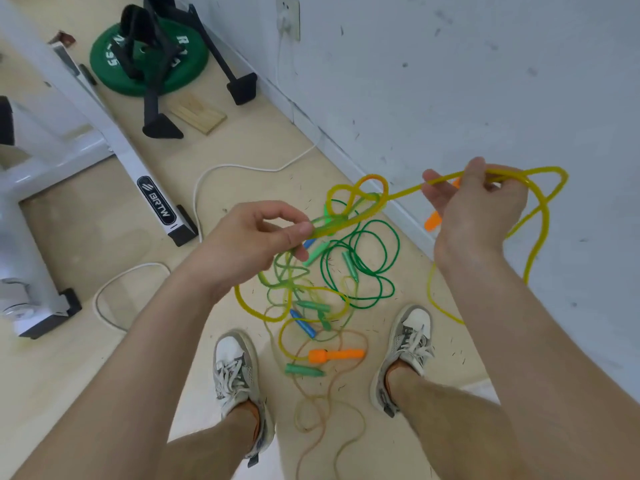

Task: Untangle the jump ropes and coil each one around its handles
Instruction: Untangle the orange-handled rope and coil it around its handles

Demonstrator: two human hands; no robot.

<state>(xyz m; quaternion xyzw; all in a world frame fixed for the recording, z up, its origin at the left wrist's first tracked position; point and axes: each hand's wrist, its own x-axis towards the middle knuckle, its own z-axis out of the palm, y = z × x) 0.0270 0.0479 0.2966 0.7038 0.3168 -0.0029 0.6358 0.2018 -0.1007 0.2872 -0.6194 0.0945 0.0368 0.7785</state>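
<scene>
Now the left hand [256, 237] pinches the yellow jump rope [405, 192] between thumb and forefinger, the right hand [481, 206] curls round it near the wall [450, 81]. A knotted loop [372, 176] sits between them, above the tangle [311, 304] on the floor [138, 375].

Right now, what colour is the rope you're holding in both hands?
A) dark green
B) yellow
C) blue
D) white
B: the left hand and the right hand both hold the yellow jump rope, which runs from one hand to the other.
</scene>
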